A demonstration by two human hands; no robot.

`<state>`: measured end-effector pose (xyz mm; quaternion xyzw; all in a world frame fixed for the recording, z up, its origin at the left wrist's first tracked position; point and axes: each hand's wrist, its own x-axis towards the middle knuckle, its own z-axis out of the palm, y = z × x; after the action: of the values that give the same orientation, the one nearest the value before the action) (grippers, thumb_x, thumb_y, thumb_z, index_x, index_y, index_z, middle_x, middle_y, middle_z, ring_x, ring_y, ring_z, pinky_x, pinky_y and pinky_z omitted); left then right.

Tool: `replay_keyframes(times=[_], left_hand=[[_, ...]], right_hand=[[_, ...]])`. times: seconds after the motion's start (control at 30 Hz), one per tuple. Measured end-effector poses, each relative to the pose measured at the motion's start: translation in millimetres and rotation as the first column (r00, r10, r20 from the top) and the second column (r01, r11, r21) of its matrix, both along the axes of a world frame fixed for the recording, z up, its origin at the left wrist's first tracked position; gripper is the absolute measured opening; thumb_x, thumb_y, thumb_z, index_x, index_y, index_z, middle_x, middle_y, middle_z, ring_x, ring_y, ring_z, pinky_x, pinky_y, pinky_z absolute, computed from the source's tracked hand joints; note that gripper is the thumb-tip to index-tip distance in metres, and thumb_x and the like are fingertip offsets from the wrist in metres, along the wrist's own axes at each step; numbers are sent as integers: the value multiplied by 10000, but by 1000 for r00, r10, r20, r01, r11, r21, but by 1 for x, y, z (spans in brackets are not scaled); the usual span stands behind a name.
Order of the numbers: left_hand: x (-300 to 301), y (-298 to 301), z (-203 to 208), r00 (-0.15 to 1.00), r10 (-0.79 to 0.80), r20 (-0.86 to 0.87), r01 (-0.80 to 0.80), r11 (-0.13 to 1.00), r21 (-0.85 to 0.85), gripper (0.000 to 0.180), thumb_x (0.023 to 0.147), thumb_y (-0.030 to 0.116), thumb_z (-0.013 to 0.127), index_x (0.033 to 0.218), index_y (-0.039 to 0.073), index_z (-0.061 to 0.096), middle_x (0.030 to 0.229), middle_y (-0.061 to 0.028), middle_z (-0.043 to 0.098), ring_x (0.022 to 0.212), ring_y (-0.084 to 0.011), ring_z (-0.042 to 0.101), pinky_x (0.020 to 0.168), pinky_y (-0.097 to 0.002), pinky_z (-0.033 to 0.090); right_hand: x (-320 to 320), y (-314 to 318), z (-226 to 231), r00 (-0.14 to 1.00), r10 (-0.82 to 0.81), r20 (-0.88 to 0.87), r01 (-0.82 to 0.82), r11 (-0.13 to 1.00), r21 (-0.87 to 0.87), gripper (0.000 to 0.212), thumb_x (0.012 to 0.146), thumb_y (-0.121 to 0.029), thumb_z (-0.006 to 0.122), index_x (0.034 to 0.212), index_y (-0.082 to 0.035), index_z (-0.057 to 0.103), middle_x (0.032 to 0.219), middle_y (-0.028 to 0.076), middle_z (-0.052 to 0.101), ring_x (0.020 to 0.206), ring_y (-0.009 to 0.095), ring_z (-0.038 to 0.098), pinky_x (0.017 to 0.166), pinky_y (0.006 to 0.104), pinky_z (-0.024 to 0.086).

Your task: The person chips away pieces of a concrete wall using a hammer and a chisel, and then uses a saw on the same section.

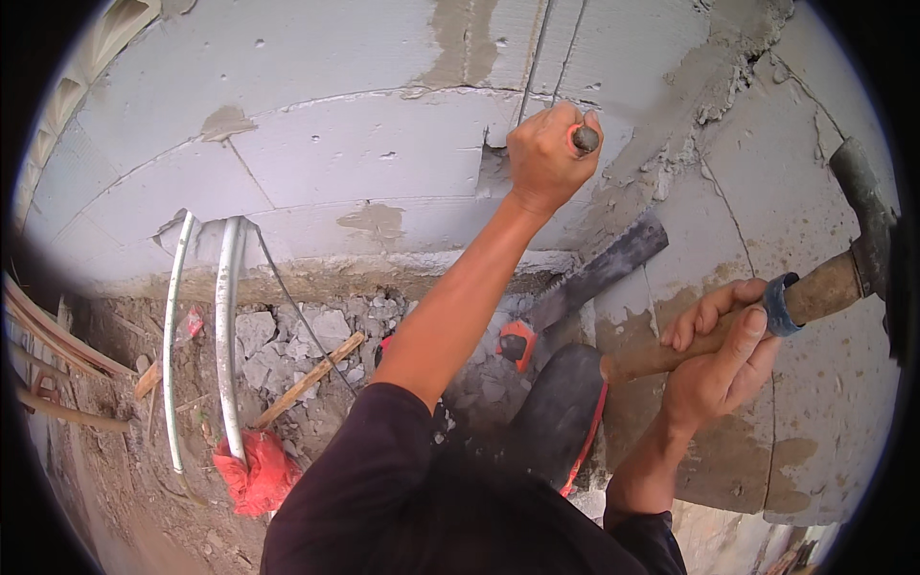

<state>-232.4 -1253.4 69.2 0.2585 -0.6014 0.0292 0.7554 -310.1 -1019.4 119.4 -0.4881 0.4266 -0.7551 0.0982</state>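
Observation:
My left hand (553, 158) is wrapped round a chisel (586, 139) held against the pale block wall. Only its round metal end and a bit of orange grip show; the tip is hidden behind my fist. Beside that hand, a square recess (494, 172) is cut into the blocks, and two narrow grooves (554, 57) run upward. At the right, my right hand (721, 356) grips the wooden handle of a hammer (824, 289), just below a blue band (784, 305). The dark, heavy hammer head lies farther up and right, apart from the chisel.
A handsaw (604, 271) with an orange handle leans in the wall corner. Two white conduits (228, 326) and a thin dark cable rise from the ground at the left, near a red plastic bag (254, 472). Rubble (287, 335) and a wood strip (311, 380) lie along the wall base.

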Motion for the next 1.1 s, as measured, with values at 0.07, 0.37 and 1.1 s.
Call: replay_keyframes(times=[0.07,0.37,1.1], left_hand=[[2,-3,-1,1000,-4,-1,4,1000,11,310,853,107,745,674,70,494,526,-84,489,464,-256,507,459,-371,401],[5,-6,-6,1000,25,-19,-23,996,90,303,863,148,739,682,72,508,568,-109,539,512,-327,556,493,-413,419],[-2,16,-12,997,38,-71,-27,990,141,300,871,136,721,673,74,504,511,-95,506,472,-316,550,467,-398,418]], right_hand=[[0,-21,-19,972,-24,-232,39,997,60,252,1092,-255,398,1041,-19,467,696,45,447,503,96,429,451,269,397],[5,-19,9,990,55,-129,-30,983,182,264,1061,-285,497,973,-38,526,660,-15,465,524,91,434,472,269,388],[-22,-4,18,992,125,24,-125,928,350,272,1068,-296,479,955,-49,491,689,22,450,471,96,425,425,262,395]])
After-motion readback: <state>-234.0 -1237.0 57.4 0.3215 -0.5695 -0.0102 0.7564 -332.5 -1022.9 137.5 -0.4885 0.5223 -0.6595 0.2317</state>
